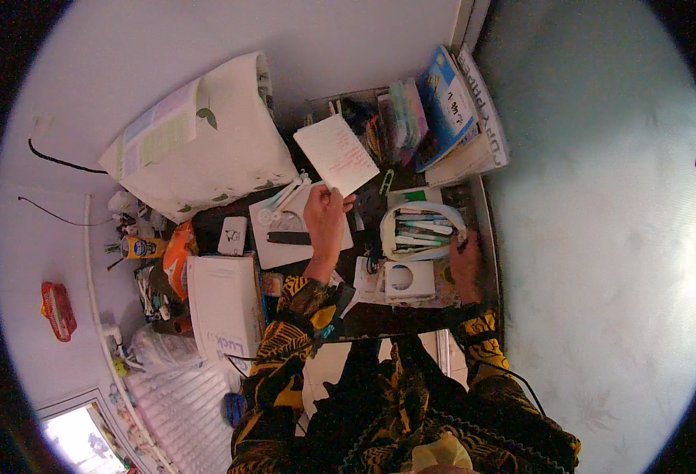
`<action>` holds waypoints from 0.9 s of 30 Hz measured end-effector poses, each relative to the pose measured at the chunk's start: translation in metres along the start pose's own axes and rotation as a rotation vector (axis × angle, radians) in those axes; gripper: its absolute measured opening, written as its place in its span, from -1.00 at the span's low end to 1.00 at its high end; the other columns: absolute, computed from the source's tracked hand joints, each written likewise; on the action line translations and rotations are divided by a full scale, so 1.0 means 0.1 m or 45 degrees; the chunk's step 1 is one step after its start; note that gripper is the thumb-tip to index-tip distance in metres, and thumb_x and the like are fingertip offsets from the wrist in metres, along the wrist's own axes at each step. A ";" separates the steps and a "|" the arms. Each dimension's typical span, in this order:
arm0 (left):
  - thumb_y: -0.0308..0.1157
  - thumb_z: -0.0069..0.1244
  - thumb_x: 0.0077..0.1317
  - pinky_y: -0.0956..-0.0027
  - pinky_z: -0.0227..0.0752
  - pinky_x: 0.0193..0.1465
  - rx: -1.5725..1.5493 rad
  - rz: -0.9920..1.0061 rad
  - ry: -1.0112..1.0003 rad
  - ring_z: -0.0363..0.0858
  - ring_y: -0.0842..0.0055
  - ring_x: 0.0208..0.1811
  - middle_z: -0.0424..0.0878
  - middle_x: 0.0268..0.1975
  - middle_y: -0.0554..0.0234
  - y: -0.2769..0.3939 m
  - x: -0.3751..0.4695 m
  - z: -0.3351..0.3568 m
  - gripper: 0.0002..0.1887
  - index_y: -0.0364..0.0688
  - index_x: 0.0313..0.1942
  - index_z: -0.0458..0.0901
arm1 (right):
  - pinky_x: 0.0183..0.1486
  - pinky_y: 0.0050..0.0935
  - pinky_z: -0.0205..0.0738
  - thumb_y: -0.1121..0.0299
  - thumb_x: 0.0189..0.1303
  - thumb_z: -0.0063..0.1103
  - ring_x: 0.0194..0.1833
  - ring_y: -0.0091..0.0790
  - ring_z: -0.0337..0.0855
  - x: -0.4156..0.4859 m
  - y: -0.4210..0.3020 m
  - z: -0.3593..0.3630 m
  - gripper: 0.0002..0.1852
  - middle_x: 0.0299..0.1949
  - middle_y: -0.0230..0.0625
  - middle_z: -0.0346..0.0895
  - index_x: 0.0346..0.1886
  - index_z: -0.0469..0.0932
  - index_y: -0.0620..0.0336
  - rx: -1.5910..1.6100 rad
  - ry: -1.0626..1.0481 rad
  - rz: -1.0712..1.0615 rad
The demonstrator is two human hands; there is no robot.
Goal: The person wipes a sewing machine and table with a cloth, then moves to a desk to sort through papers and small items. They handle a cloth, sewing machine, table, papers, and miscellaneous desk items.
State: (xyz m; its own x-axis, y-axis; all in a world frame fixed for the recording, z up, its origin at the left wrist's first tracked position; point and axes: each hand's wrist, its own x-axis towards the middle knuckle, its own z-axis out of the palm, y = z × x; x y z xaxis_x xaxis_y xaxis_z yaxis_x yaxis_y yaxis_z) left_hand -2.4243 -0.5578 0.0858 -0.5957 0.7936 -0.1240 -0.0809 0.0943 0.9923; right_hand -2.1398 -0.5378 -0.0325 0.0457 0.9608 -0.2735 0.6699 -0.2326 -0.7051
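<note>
My left hand point(324, 216) holds the lower corner of a white notepad sheet point(336, 151) with red handwriting, tilted above the dark desk. Beneath that hand lie a white board or sheet point(268, 252), a dark oblong case point(288, 238) and white plastic-looking sticks point(285, 195). At the right, my right hand point(465, 260) is at the edge of an open pencil case point(389, 234) filled with several pens point(422, 228); its fingertips touch or grip the rim. Just below the case sits a white square item with a round opening point(410, 281).
Books and papers point(451, 112) stand at the back right beside colored folders point(404, 118). A large white cover point(223, 136) with leaf prints fills the back left. A white box point(223, 302), an orange bag point(179, 260) and a small white case point(232, 235) are at left.
</note>
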 end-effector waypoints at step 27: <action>-0.29 0.02 0.30 0.18 0.56 -0.26 1.078 0.622 0.005 0.66 0.16 -0.30 0.66 -0.31 -0.11 -0.03 0.61 1.08 -0.70 -0.38 -0.13 0.57 | 0.11 -0.19 0.35 0.31 0.33 0.05 0.09 0.00 0.48 -0.06 -0.07 0.06 -0.55 0.08 0.08 0.44 0.20 0.28 0.35 0.199 0.155 -0.183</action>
State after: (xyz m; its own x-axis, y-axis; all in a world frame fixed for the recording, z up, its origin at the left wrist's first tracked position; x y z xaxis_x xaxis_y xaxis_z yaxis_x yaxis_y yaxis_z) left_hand -2.3746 -0.4446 0.0757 -0.4142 0.8581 0.3036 0.7751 0.1577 0.6118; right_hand -2.1490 -0.5431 -0.0301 0.0533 0.9946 -0.0889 0.5533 -0.1035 -0.8265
